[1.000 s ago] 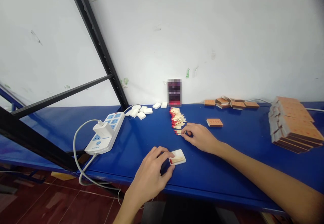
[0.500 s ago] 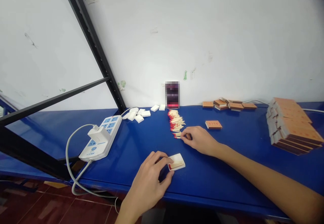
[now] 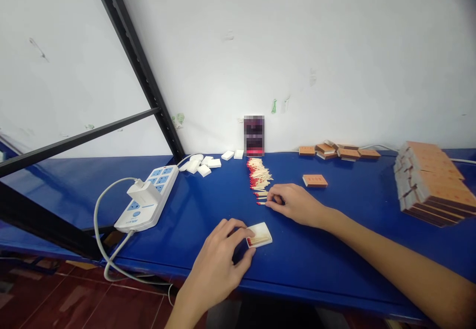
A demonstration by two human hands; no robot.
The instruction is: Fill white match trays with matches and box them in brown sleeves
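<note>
My left hand [image 3: 223, 254] grips the near left end of a small white matchbox tray [image 3: 265, 230], thumb at the near side and fingers at the far side. Several red-tipped matches [image 3: 260, 241] lie along the tray's near side. Beyond it, my right hand [image 3: 293, 204] is pinched at the plain end of a single match [image 3: 261, 203], whose red head points left. Two or so other matches lie just past that one, beside the fingertips. A loose heap of matches [image 3: 262, 174] stretches back toward the wall, heads mostly to the left.
Several white trays [image 3: 204, 170] lie at the back left, near a power strip [image 3: 148, 200] with a plugged-in adapter. Orange matchbox sleeves [image 3: 315, 180] lie right of the heap; a big stack of them [image 3: 431, 185] stands far right. A black metal frame [image 3: 137, 61] rises at left.
My right fingertips have drawn one match slightly toward me, apart from the others. My left hand stays on the tray. The view has shifted slightly.
</note>
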